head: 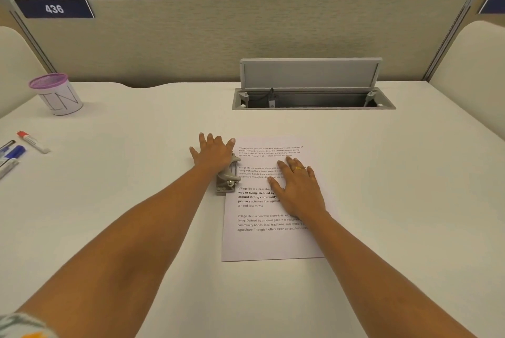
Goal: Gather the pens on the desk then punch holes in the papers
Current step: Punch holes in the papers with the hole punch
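Note:
A printed white paper (273, 242) lies on the desk in front of me. A grey metal hole punch (227, 179) sits over the paper's left edge. My left hand (214, 153) lies flat on top of the punch, fingers spread, covering its far half. My right hand (296, 183) rests flat on the middle of the paper, fingers apart, a gold ring on one finger. At the far left edge lie several pens: a red-capped marker (32, 141), a blue-capped marker (12, 154) and others partly cut off by the frame.
A purple-rimmed cup (56, 94) marked "IN" stands at the back left. An open grey cable hatch (311, 98) is set in the white desk (136, 173) behind the paper. A fabric partition (232, 36) closes the back.

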A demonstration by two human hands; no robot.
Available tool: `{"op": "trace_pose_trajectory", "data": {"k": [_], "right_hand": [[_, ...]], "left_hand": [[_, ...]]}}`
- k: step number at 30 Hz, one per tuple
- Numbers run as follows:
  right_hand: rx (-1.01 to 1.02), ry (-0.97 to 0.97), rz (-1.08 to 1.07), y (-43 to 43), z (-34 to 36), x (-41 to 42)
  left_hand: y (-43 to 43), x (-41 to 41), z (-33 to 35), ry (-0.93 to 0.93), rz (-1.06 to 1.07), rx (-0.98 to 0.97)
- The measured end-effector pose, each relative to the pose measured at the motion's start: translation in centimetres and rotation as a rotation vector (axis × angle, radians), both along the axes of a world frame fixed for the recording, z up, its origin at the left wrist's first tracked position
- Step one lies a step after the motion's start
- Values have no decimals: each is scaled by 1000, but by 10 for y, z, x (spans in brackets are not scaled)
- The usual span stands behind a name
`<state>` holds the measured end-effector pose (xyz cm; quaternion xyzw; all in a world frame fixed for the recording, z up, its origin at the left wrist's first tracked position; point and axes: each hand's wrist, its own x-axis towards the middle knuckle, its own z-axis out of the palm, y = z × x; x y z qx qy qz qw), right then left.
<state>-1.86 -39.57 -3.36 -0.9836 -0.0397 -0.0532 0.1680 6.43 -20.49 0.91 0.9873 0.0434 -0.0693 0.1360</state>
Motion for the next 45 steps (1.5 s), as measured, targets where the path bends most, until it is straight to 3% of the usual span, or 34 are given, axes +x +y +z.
{"op": "trace_pose_trajectory", "data": {"k": [11, 23, 37, 41, 45], "right_hand": [[-4, -10, -11, 1, -2, 1], [2, -17, -16, 2, 0, -2], [-1, -11, -16, 1, -1, -1], [6, -7, -13, 1, 0, -1], [5, -9, -17, 1, 1, -1]], "left_hand": [[-1, -3, -7, -93, -62, 163], [2, -8, -14, -92, -80, 168], [6, -6, -21, -136, -68, 77], [5, -4, -21, -136, 6, -63], [6, -5, -21, -112, -37, -17]]}}
